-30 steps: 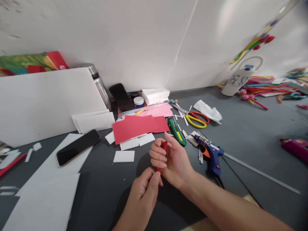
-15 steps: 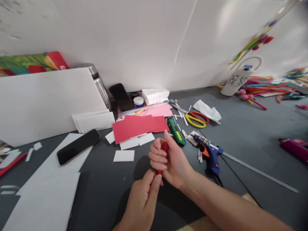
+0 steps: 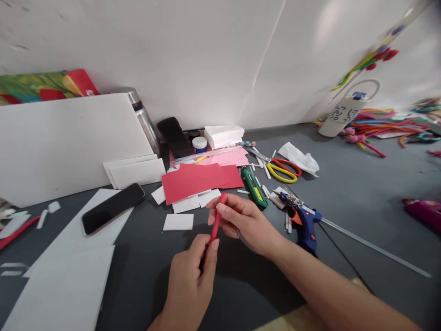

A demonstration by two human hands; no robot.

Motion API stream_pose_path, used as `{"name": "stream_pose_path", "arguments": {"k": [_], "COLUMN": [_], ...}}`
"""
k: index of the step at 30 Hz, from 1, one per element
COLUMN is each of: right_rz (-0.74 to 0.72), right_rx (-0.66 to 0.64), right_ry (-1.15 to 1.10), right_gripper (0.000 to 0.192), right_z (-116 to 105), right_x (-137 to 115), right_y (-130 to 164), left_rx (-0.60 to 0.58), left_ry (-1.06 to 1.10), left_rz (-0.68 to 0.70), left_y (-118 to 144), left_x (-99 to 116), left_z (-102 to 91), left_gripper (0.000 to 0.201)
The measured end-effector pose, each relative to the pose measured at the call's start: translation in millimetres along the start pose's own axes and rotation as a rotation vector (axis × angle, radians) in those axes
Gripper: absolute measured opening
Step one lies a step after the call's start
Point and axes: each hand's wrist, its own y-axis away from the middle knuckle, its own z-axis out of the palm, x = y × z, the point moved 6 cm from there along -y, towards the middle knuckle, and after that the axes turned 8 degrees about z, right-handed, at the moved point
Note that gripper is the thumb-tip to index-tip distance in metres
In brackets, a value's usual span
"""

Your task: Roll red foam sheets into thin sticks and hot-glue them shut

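Note:
A slim red roll (image 3: 217, 220), which looks like rolled paper, is held slanted between both hands above the dark tabletop. My left hand (image 3: 193, 271) pinches its lower end between thumb and forefinger. Around the upper part, the thumb and fingers of my right hand (image 3: 243, 220) are closed, and the tip shows above them. Just beyond the hands lie red paper strips (image 3: 193, 181) on top of white card pieces (image 3: 188, 204). One white card rectangle (image 3: 178, 222) rests alone on the table to the left of the roll.
Right of my hands are a green cutter (image 3: 254, 187), scissors (image 3: 283, 171) and a blue glue gun (image 3: 306, 225) with a long glue stick and cord. A black phone (image 3: 113, 209) lies on white sheets at left. A steel flask (image 3: 146, 122) and a white bottle (image 3: 341, 115) stand behind.
My right hand has loosened from a fist around the red roll to a fingertip grip, exposing more of it. My left hand has shifted slightly left, still pinching the lower end.

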Motion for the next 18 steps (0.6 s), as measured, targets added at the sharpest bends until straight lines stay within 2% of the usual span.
{"name": "stream_pose_path", "arguments": {"k": [2,6,8,18], "right_rz": [-0.007,-0.015,-0.024,-0.026], "right_rx": [-0.031,-0.093,-0.119,-0.129], "right_ry": [-0.009,-0.055,-0.068,-0.022], "right_gripper": [0.023,0.025,0.027,0.026], "right_z": [2,6,7,6], "right_x": [-1,-3,-4,-4], "right_y": [2,4,5,4], "left_rx": [-0.004,-0.085,-0.096,-0.05], "left_ry": [0.076,0.431,0.513,0.357], "left_rz": [-0.026,-0.163,-0.193,-0.072], "left_y": [-1,-3,-4,-7], "left_x": [-1,-3,-2,4], "left_z": [0.3,9.1,10.3,-0.1], "left_gripper": [0.027,0.036,0.039,0.029]}}
